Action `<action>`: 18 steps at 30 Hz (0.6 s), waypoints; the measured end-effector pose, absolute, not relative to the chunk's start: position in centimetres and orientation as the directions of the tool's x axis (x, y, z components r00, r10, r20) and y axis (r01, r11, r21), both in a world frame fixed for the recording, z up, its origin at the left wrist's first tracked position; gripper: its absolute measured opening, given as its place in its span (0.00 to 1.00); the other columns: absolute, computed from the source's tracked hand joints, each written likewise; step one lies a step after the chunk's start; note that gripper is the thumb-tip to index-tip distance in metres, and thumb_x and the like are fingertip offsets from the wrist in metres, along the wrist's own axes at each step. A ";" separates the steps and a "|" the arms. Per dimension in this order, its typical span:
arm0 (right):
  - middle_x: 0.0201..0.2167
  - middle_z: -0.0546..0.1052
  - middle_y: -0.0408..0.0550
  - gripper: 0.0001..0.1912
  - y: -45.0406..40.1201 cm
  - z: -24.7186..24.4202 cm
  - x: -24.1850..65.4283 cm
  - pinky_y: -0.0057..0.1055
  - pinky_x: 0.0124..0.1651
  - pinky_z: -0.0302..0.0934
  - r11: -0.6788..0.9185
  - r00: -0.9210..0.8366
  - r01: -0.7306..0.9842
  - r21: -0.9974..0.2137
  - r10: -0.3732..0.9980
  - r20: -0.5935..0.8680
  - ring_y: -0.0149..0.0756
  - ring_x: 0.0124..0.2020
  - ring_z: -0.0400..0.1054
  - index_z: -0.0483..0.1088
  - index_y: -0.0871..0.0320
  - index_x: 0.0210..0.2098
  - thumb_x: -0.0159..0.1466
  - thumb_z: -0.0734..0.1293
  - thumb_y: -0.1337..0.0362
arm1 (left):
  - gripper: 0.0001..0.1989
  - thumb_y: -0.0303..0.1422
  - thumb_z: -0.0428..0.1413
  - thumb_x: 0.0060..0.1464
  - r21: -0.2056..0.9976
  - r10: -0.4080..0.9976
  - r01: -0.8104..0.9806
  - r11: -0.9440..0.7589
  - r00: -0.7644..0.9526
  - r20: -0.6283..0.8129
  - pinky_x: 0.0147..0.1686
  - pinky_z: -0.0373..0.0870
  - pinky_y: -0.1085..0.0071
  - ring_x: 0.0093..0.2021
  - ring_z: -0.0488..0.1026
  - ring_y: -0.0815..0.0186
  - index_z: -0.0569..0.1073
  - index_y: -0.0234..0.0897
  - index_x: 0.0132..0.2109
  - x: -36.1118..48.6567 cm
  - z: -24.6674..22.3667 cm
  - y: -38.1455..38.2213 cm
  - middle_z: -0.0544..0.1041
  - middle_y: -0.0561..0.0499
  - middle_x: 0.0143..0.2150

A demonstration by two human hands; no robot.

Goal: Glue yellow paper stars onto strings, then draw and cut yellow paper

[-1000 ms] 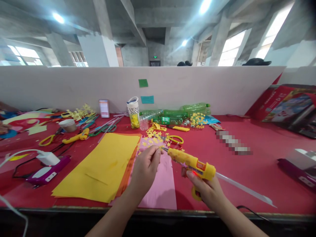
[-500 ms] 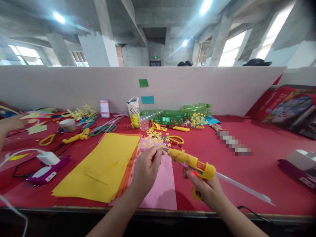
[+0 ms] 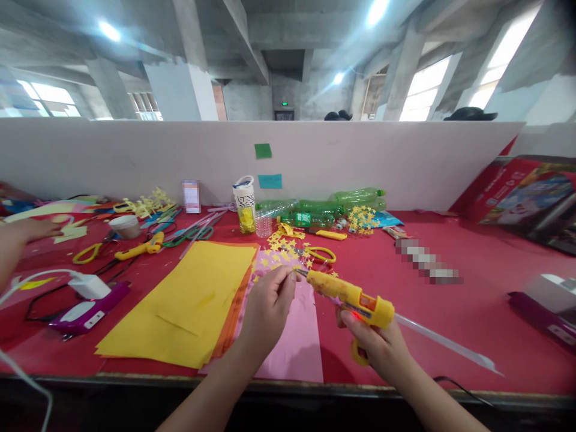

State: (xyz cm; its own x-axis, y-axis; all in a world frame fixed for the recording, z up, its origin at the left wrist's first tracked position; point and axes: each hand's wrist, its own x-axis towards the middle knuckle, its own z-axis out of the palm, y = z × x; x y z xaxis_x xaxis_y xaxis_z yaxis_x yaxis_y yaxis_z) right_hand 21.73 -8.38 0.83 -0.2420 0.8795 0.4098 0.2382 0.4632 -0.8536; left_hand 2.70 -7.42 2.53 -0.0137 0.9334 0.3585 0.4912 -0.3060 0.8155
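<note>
A yellow hot glue gun (image 3: pixel 344 292) is gripped by my right hand (image 3: pixel 378 342), with a red light glowing near its handle and a clear glue stick (image 3: pixel 445 339) poking out of its back. Its metal nozzle meets the pinched fingertips of my left hand (image 3: pixel 272 300). Something small and yellow shows at that pinch, too hidden to name. Below my left hand lies a pink sheet (image 3: pixel 297 348). Yellow paper stars (image 3: pixel 281 258) are scattered just beyond, and a stack of yellow sheets (image 3: pixel 180 306) rests to the left.
Green plastic bottles (image 3: pixel 319 210) and a white cup (image 3: pixel 244 201) stand along the partition (image 3: pixel 135 156). Yellow-handled scissors (image 3: pixel 321 254) lie behind the glue gun. A purple power strip (image 3: pixel 92 312) with cables sits left, near another person's hand (image 3: pixel 38 229). Another glue gun (image 3: pixel 141 247) lies nearby.
My hands and the glue gun hold nearly the same pose. At the far left, the other person's hand has shifted right, over the paper scraps.
</note>
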 end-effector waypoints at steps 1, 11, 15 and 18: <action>0.20 0.66 0.42 0.14 -8.4 0.9 21.7 0.25 0.23 0.59 0.457 -0.239 0.241 -0.856 0.883 0.404 0.30 0.21 0.61 0.65 0.57 0.25 0.63 0.60 0.56 | 0.12 0.36 0.44 0.62 0.813 0.934 0.495 -0.306 -0.011 0.358 0.27 0.58 0.73 0.24 0.64 0.69 0.69 0.39 0.35 2.7 2.6 -7.4 0.63 0.58 0.22; 0.22 0.67 0.42 0.08 -7.7 0.5 22.8 0.27 0.24 0.59 0.586 -0.281 0.456 -0.669 0.809 0.517 0.32 0.22 0.63 0.65 0.56 0.28 0.61 0.63 0.60 | 0.10 0.31 0.43 0.62 0.499 0.804 0.735 -0.460 0.106 0.585 0.35 0.59 0.70 0.33 0.67 0.66 0.65 0.38 0.34 2.4 2.2 -7.6 0.68 0.52 0.30; 0.40 0.72 0.52 0.07 -5.0 1.2 25.5 0.31 0.37 0.62 0.624 -0.296 0.580 -0.525 0.761 0.577 0.39 0.38 0.69 0.67 0.56 0.40 0.62 0.63 0.63 | 0.13 0.33 0.43 0.63 0.683 0.881 0.597 -0.422 0.092 0.464 0.31 0.59 0.72 0.27 0.63 0.70 0.62 0.38 0.29 2.6 2.5 -8.1 0.63 0.55 0.25; 0.34 0.71 0.51 0.08 -1.6 1.5 28.2 0.30 0.36 0.60 0.524 -0.353 0.762 -0.381 0.829 0.433 0.38 0.34 0.68 0.66 0.60 0.40 0.61 0.61 0.66 | 0.14 0.36 0.44 0.63 0.850 0.946 0.415 -0.323 0.150 0.286 0.28 0.60 0.74 0.22 0.62 0.73 0.65 0.38 0.30 3.1 2.8 -8.7 0.63 0.58 0.23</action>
State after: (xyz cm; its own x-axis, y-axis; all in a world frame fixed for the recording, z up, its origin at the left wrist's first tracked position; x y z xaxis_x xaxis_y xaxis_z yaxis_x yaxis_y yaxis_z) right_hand 28.17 -1.65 1.47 -0.3534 0.8293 0.4329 0.7620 0.5237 -0.3810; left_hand 3.12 -8.69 2.79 0.1503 0.9464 0.2858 0.4154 -0.3227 0.8504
